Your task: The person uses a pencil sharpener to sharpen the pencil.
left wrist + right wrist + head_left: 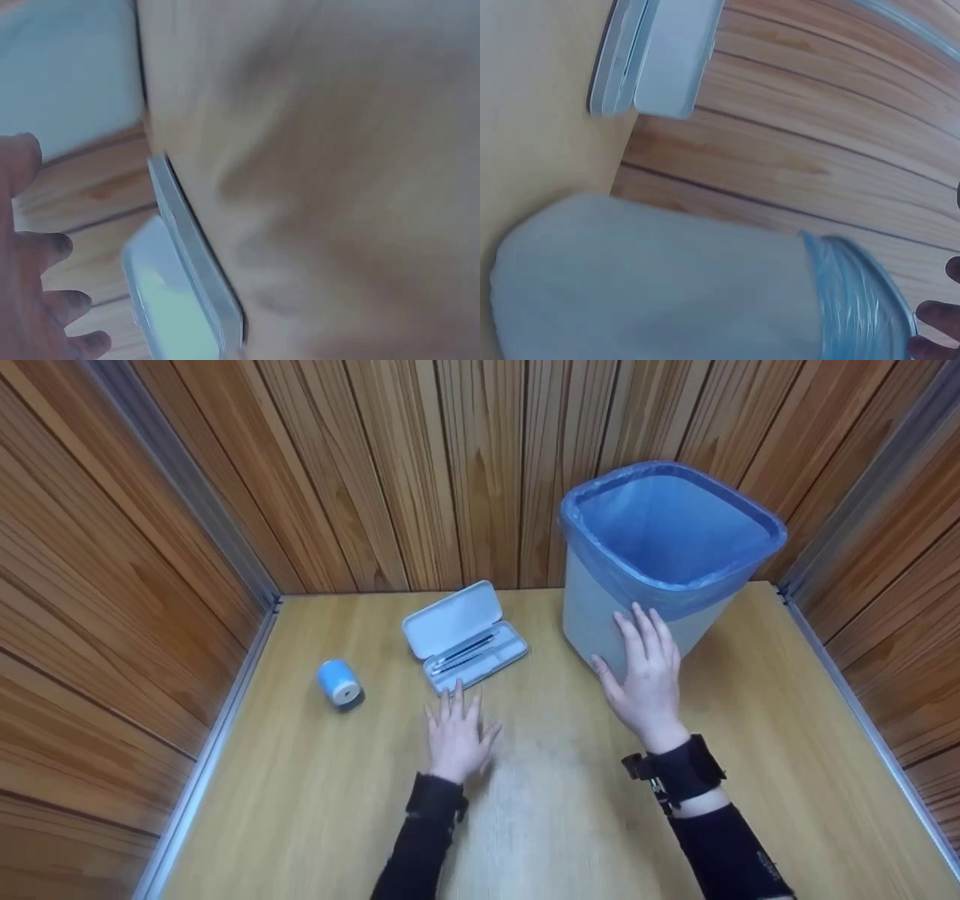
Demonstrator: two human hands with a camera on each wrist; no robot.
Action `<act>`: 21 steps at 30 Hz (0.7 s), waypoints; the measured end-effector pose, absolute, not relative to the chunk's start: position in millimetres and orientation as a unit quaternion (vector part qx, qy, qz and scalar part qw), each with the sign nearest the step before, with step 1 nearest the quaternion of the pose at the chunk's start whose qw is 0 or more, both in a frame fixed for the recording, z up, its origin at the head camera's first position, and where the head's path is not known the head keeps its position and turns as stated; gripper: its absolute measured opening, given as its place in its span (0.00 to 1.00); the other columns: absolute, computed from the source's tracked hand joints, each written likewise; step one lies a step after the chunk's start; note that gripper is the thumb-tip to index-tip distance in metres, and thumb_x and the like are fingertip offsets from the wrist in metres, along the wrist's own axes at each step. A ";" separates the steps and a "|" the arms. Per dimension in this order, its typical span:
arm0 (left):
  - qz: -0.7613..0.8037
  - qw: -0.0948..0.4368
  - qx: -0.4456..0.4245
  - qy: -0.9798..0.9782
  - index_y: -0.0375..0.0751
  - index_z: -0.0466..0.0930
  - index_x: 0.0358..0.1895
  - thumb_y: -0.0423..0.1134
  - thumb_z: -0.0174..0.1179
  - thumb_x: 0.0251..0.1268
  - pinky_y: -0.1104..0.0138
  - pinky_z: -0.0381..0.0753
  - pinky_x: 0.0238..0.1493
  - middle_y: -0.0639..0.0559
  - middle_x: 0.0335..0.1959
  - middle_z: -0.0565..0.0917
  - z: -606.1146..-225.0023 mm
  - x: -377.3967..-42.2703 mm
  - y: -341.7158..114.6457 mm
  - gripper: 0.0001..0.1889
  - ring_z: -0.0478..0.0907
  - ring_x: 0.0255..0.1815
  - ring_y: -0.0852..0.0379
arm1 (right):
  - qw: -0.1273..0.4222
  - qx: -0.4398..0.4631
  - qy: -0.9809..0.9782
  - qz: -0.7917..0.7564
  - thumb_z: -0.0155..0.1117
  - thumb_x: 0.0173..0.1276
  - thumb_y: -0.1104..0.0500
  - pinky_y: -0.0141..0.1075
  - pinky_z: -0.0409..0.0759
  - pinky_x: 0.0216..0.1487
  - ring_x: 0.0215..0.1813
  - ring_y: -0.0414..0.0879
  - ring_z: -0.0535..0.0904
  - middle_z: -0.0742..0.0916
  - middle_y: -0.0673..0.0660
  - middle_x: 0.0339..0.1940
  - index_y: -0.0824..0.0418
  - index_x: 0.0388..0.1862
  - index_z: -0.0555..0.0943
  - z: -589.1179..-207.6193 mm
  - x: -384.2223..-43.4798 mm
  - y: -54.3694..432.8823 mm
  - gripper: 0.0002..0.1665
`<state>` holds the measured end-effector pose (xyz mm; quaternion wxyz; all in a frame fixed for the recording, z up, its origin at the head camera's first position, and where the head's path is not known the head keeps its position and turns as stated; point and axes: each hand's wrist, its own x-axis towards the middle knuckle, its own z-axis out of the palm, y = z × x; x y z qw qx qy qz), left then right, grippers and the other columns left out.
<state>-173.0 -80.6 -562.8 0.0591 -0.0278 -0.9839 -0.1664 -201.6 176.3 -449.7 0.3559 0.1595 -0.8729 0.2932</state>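
With fingers outstretched, left hand (456, 741) and right hand (646, 684) are held empty; beyond the left, a case (459, 630) is opened, presumably for access.

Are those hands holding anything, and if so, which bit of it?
Nothing is held. The left hand spreads its fingers near the open pencil case; the right hand is open by the bin, gripping no part.
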 end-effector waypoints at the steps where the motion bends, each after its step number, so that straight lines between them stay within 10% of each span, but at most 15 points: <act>1: -0.161 0.052 -0.023 -0.985 0.47 0.64 0.74 0.58 0.57 0.67 0.34 0.50 0.74 0.38 0.79 0.58 -559.9 -182.0 -83.5 0.35 0.56 0.79 0.34 | 0.353 0.165 -0.873 0.294 0.69 0.62 0.58 0.68 0.60 0.68 0.73 0.70 0.63 0.73 0.72 0.71 0.66 0.67 0.71 -450.2 -202.6 171.0 0.35; 9: -0.102 0.040 -0.006 -0.994 0.39 0.69 0.70 0.43 0.58 0.70 0.44 0.69 0.69 0.39 0.73 0.69 -555.1 -231.0 -95.1 0.27 0.68 0.71 0.38 | 0.305 0.190 -0.891 0.278 0.69 0.63 0.55 0.67 0.63 0.68 0.73 0.69 0.64 0.73 0.71 0.71 0.65 0.66 0.71 -463.1 -221.6 130.2 0.35; 21: -0.068 0.080 0.006 -0.994 0.34 0.82 0.48 0.29 0.51 0.66 0.56 0.80 0.49 0.41 0.46 0.83 -582.0 -242.4 -92.8 0.12 0.81 0.48 0.44 | 0.093 0.196 -0.956 0.199 0.66 0.65 0.58 0.66 0.69 0.66 0.71 0.69 0.69 0.76 0.70 0.68 0.65 0.64 0.74 -543.7 -285.2 77.0 0.28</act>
